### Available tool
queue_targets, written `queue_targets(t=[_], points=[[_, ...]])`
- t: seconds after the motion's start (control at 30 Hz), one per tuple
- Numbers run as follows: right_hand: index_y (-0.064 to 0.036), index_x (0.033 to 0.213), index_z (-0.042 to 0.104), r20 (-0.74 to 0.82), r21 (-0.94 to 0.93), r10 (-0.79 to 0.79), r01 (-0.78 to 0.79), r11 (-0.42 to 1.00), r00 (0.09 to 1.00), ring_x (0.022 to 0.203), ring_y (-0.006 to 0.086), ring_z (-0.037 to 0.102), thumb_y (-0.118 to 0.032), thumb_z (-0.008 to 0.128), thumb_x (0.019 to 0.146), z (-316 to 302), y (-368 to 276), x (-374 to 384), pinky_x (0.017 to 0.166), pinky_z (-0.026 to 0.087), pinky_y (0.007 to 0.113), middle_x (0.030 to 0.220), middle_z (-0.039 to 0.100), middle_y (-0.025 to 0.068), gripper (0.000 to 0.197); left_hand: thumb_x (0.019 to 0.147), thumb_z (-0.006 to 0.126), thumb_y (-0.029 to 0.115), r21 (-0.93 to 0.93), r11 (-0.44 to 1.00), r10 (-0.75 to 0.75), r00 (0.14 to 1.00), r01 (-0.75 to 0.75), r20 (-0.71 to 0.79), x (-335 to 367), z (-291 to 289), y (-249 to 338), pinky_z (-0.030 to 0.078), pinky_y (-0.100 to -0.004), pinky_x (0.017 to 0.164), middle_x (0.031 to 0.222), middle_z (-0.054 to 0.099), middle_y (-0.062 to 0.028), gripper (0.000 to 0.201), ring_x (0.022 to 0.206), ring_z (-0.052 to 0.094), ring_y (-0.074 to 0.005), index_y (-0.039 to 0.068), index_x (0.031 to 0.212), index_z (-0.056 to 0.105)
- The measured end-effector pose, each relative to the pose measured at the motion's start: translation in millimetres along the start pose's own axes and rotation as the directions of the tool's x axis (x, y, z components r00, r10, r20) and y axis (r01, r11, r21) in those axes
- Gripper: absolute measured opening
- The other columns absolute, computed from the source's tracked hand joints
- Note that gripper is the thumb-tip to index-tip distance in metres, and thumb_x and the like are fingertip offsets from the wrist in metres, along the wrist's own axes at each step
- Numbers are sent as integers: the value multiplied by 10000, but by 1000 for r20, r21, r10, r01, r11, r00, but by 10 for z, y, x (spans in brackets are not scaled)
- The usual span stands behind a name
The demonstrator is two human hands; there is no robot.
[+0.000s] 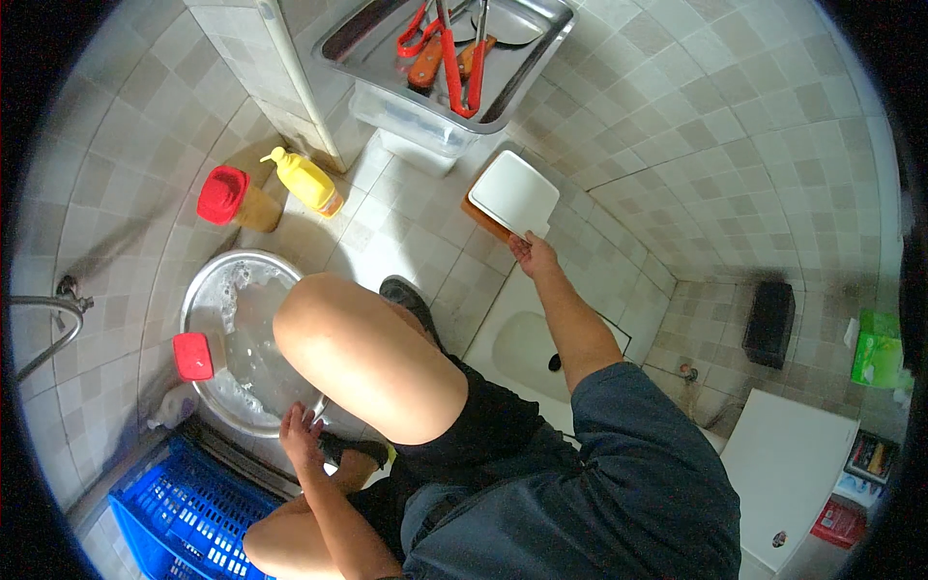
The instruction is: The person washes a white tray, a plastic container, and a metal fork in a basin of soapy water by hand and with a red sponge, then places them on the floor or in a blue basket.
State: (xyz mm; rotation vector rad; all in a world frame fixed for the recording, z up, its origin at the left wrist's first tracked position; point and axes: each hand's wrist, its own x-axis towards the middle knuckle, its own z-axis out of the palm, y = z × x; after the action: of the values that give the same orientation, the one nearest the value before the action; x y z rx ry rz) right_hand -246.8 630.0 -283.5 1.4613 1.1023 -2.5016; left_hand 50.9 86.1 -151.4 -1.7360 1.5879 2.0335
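Note:
My right hand (534, 256) grips the near corner of a white square tray (517, 193), its fingers closed at the edge. This tray lies over a brown board-like piece (488, 215) on the floor; how the two touch is hidden. My left hand (302, 432) hangs at the near rim of a round metal basin (188, 307), fingers loosely bent and apart, with nothing seen in them. Foamy water (253, 329) fills the basin, and pale or clear items under it are hard to make out. A clear container with a red lid (193, 356) sits at the basin's left rim.
Beyond the basin stand a red-lidded tub (240, 198) and a yellow pump bottle (304, 182). A metal tray (503, 111) holds red-handled tongs (452, 77) and other utensils. Nearby are a blue crate (198, 503), a squat toilet (522, 348) and a wall hose (58, 319).

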Motion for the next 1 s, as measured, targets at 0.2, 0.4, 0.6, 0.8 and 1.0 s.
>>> queue_targets(t=[0.2, 0.4, 0.6, 0.8, 1.0], points=[[72, 1058, 545, -48, -269, 96, -105, 957, 994, 769, 312, 687, -167, 568, 1003, -63, 37, 56, 690, 630, 447, 899, 660, 212, 246, 958, 660, 285, -8, 1000, 4, 1000, -4, 1, -19, 39, 32, 536, -398, 787, 1223, 623, -126, 497, 1054, 619, -280, -33, 1321, 540], [78, 1063, 521, -128, -186, 124, -146, 972, 984, 688, 304, 653, -216, 498, 1030, -196, 42, 360, 672, 628, 446, 837, 639, 196, 297, 962, 654, 292, -18, 1000, -13, 1000, 13, 24, 38, 62, -20, 536, -385, 778, 1233, 634, -113, 480, 1034, 619, -269, -21, 1313, 559], [108, 1082, 512, -123, -127, 60, -76, 989, 991, 725, 332, 671, -212, 446, 1044, -125, 194, 389, 684, 630, 469, 860, 648, 224, 329, 962, 654, 303, -6, 1000, 1, 999, -1, 37, 135, -116, -128, 531, -368, 753, 1254, 636, -116, 474, 1030, 624, -258, -15, 1303, 575], [119, 1090, 526, -62, -108, 78, -84, 991, 995, 785, 354, 683, -204, 368, 1063, -116, 267, 316, 733, 630, 464, 893, 657, 241, 361, 962, 652, 305, 11, 1000, -25, 999, 25, 36, 162, -124, -166, 531, -362, 753, 1261, 632, -119, 473, 1032, 631, -257, -8, 1307, 572], [92, 1226, 501, -112, 30, 98, -95, 995, 989, 884, 376, 688, -154, 441, 1018, -221, 214, 487, 760, 619, 520, 987, 649, 258, 328, 956, 659, 300, 32, 999, 10, 998, -12, 56, 120, -12, -204, 535, -361, 750, 1211, 641, -107, 448, 1011, 637, -247, -4, 1276, 584]])
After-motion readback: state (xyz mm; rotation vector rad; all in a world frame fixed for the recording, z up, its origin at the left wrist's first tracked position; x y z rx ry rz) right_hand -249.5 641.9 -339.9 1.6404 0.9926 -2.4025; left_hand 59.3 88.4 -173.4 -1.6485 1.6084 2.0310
